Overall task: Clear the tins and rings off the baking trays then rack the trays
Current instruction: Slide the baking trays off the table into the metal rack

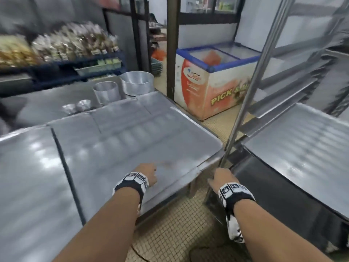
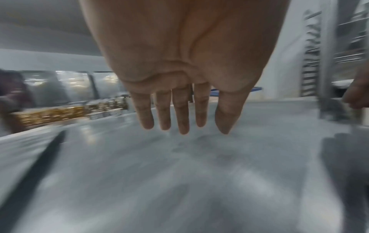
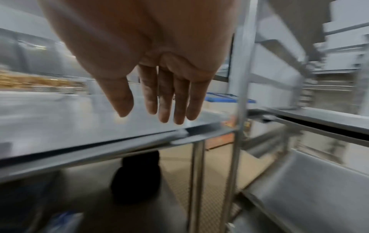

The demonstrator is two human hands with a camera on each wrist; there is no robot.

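Bare metal baking trays (image 1: 120,140) lie side by side on the steel table, another tray (image 1: 28,176) at the left. My left hand (image 1: 149,173) hovers over the near tray's front right part, fingers straight and empty (image 2: 179,116). My right hand (image 1: 221,178) is off the table's right corner beside the rack's upright (image 1: 243,103), fingers straight and holding nothing (image 3: 165,104). A tray (image 1: 302,148) sits in the rack at the right. A large round tin (image 1: 137,82), a ring (image 1: 106,91) and two small tins (image 1: 77,107) stand at the table's far end.
The rack's angled runners (image 1: 279,97) climb at the right. A chest freezer (image 1: 213,80) stands on the tiled floor beyond the gap between table and rack. Packed goods (image 1: 62,44) fill crates at the far left. The picture is motion-blurred.
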